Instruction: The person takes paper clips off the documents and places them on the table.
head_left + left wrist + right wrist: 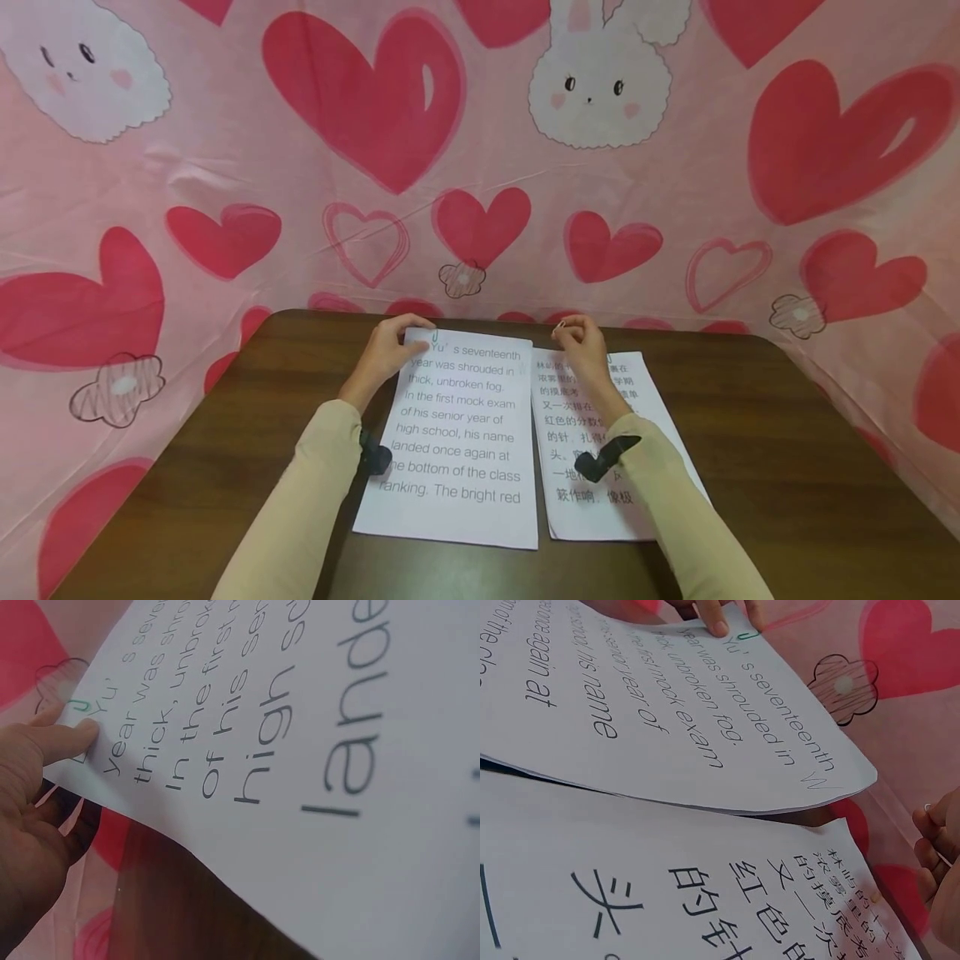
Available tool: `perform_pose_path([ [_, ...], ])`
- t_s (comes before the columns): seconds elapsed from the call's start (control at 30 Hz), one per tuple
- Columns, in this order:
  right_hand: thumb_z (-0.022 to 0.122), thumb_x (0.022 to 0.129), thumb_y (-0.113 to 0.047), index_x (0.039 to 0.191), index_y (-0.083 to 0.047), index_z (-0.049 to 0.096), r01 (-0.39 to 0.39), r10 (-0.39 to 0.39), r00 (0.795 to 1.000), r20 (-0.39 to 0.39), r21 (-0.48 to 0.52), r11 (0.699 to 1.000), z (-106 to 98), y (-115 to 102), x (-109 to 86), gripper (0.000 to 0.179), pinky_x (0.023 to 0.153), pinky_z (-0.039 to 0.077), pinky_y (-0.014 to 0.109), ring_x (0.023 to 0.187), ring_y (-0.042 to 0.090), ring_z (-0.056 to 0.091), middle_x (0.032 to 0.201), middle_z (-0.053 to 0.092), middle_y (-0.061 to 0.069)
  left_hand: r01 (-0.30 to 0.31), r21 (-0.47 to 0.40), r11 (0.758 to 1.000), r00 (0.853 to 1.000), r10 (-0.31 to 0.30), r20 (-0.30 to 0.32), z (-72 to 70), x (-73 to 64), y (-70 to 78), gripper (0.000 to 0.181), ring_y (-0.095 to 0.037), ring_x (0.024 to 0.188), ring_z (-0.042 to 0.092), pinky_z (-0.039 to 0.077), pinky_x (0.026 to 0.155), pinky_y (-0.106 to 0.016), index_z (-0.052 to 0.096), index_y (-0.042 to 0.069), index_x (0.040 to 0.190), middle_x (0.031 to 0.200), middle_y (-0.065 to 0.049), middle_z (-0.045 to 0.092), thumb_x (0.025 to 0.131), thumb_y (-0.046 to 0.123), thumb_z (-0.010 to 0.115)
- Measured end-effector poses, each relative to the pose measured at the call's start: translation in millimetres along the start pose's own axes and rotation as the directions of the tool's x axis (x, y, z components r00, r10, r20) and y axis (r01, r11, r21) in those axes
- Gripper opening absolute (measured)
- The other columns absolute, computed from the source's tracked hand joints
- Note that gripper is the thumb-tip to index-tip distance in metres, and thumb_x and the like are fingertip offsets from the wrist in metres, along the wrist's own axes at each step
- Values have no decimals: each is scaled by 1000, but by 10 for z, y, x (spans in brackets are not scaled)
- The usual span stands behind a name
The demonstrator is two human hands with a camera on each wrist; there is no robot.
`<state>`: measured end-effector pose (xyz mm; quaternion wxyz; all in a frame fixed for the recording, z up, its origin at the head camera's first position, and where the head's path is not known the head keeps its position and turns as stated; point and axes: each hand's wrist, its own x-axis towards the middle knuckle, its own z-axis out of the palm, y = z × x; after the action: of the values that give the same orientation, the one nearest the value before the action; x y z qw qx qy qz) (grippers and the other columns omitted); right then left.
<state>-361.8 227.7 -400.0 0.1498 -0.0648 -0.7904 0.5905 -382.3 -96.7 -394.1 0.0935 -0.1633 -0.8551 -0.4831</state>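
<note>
My left hand (384, 354) pinches the top left corner of a stack of printed English sheets (465, 442), thumb on top and the other fingers at the edge and beneath. A green paper clip (79, 706) sits on that top edge beside the thumb. My right hand (588, 354) is raised over the top of a second stack, printed Chinese sheets (600, 525), with its fingers curled. Between its fingertips shows the small looped end of a white paper clip (928, 807); the rest is hidden by the fingers. The English stack's left side is lifted off the table.
Both stacks lie side by side on a dark brown wooden table (202, 467). Another clip (609, 358) shows at the Chinese stack's top edge, partly behind the right hand. A pink cloth (480, 175) with hearts and rabbits hangs right behind the table's far edge.
</note>
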Motion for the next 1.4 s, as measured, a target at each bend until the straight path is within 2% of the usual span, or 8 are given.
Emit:
perform_pose_path([
  [0.23, 55, 102, -15, 126, -4, 54, 3, -3, 1000, 9, -27, 1000, -31, 16, 21, 27, 91, 46, 23, 105, 22, 64, 111, 70, 18, -2, 5, 1000, 1000, 2, -2, 4, 8, -1, 27, -31, 102, 63, 53, 88, -39, 72, 9, 116, 123, -15, 69, 90, 2, 71],
  [0.5, 54, 102, -16, 127, -4, 53, 9, -8, 1000, 8, -50, 999, -82, 27, 4, 27, 95, 46, 27, 98, 12, 62, 110, 70, 15, 7, 2, 1000, 1000, -7, 5, 5, -3, 3, 27, -31, 104, 62, 54, 92, -43, 71, 9, 118, 125, -16, 68, 91, 3, 70],
  [0.7, 54, 102, -16, 127, -3, 53, 7, -6, 1000, 9, -43, 999, -106, 25, -10, 29, 95, 45, 28, 99, 14, 62, 110, 70, 15, 4, 2, 1000, 1000, -4, 10, 8, -14, -5, 28, -32, 104, 63, 55, 95, -46, 71, 8, 118, 125, -16, 68, 91, 4, 70],
  [0.97, 54, 103, -18, 125, -4, 53, 7, -6, 1000, 12, -42, 999, -122, 53, -7, 27, 97, 45, 28, 100, 15, 63, 112, 69, 17, -7, 3, 1000, 1000, 7, -1, 2, -1, 13, 27, -32, 101, 64, 54, 89, -42, 71, 8, 117, 124, -16, 69, 91, 2, 70],
  [1.4, 54, 102, -17, 125, -3, 53, 1, -1, 1000, -3, -51, 999, -145, 108, 17, 27, 98, 43, 26, 104, 22, 65, 109, 70, 17, 15, -4, 1000, 1000, -15, 6, -15, 3, -40, 27, -33, 104, 62, 55, 95, -47, 71, 8, 118, 125, -17, 68, 91, 3, 70],
])
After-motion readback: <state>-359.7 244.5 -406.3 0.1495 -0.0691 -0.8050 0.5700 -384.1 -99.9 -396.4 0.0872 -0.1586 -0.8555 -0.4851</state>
